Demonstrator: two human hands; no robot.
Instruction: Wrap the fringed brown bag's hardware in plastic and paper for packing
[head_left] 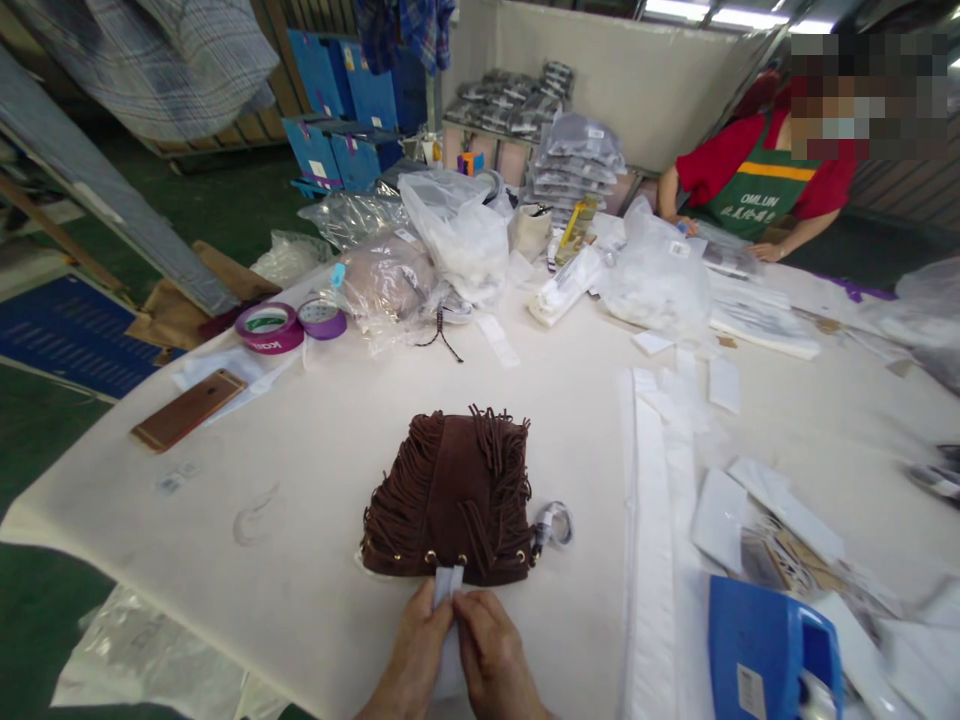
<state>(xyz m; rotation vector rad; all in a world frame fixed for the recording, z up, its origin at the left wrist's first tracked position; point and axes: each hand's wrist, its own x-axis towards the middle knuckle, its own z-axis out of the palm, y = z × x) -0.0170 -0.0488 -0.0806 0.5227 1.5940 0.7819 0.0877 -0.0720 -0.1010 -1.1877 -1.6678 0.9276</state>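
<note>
A brown suede bag point(450, 500) with fringe and small brass rivets lies flat on the white table point(315, 440), its opening toward me. At its near edge my left hand point(414, 650) and my right hand point(493, 655) meet, fingers pinched together on a small white strip of paper or fabric point(448, 582) that reaches the bag's rim. A clear plastic-wrapped piece point(553, 522) sticks out at the bag's right side.
A rose-gold phone point(187, 408) and purple tape rolls point(271, 326) lie at the left. Plastic bags point(457, 235) pile up behind. White strips and paper point(652, 520) lie right, a blue object point(772, 650) near right. A person in a red shirt and green apron point(757, 180) works across the table.
</note>
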